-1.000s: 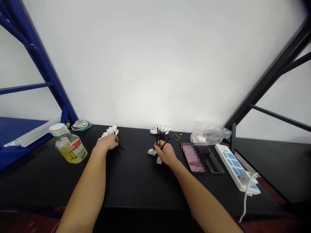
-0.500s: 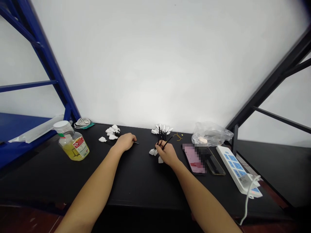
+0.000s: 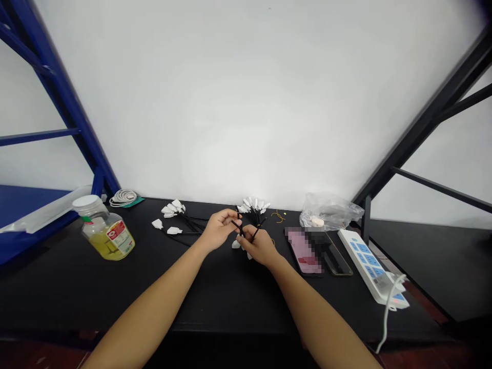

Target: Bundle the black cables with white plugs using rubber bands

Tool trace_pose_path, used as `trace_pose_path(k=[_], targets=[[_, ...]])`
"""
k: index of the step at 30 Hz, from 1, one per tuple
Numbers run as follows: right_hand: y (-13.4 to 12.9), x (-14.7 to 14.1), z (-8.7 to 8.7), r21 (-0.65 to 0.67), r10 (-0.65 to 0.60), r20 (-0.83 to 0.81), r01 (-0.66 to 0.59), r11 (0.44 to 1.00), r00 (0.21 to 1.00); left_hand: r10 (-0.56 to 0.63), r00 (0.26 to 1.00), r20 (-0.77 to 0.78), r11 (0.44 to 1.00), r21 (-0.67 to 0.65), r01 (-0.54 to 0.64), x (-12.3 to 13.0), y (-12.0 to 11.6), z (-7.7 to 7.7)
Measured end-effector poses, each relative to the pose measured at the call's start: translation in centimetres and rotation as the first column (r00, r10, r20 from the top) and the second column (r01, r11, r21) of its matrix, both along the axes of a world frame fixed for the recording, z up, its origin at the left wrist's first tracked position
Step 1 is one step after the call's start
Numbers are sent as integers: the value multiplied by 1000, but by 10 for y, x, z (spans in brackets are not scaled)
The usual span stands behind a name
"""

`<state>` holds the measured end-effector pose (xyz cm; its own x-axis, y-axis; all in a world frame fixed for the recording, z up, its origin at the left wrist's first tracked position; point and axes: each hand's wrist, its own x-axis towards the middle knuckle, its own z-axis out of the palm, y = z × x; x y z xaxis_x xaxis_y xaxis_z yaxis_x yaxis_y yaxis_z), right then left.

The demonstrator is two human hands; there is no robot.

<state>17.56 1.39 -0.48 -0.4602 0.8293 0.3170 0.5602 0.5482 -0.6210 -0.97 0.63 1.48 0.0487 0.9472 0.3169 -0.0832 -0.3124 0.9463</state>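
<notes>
**Hands and held items.** Left hand (image 3: 219,229) and right hand (image 3: 261,246), both bare, meet at lower centre of the table. Left hand: narrow pinch, thumb and fingers closed on a thin black rod (image 3: 239,225). Right hand: narrow grip on the same area, with a second short black rod (image 3: 255,234) rising from the fingers. Whether the two rods are joined cannot be told; the fingers hide that.

**Work pieces.** White-tagged black rods, first bunch (image 3: 253,207), stand upright just behind the hands, at centre. Second bunch (image 3: 172,208) lies flat to the left, stems pointing right. Two loose white tags (image 3: 166,224) lie just in front of it. Small white pieces (image 3: 235,245) sit partly hidden beneath the hands.

**Surroundings.** Black table (image 3: 115,300) carries everything. Far left: glass jar (image 3: 107,234) with white lid and yellow contents. Behind it: coiled white cable (image 3: 123,198) on a green mat (image 3: 136,201). Right of centre: thin yellow wire (image 3: 277,216), clear plastic bag (image 3: 330,212), pixelated phone (image 3: 303,251), dark phone (image 3: 337,260), white power strip (image 3: 363,261) with blue sockets. Blue metal shelving (image 3: 61,97) frames the upper left; black metal framing (image 3: 430,120) frames the upper right.
</notes>
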Motion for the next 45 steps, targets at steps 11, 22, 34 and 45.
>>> trace_pose_path(k=[11, 22, 34, 45], targets=[[6, 2, 1, 66, -19, -52, 22, 998, 998, 185, 810, -556, 981, 155, -117, -35, 4, 4], [7, 2, -2, 94, -85, -66, 91, 991, 994, -177, 310, -934, 929, -263, -260, -116, 20, -18], [5, 3, 0, 90, 25, -73, -18, 996, 997, -16, 942, -334, 999, -34, 5, -32, 6, -4], [4, 1, 4, 61, -10, 2, 10, 998, 1000, 26, 496, -868, 971, -97, -220, -109, 6, -1]])
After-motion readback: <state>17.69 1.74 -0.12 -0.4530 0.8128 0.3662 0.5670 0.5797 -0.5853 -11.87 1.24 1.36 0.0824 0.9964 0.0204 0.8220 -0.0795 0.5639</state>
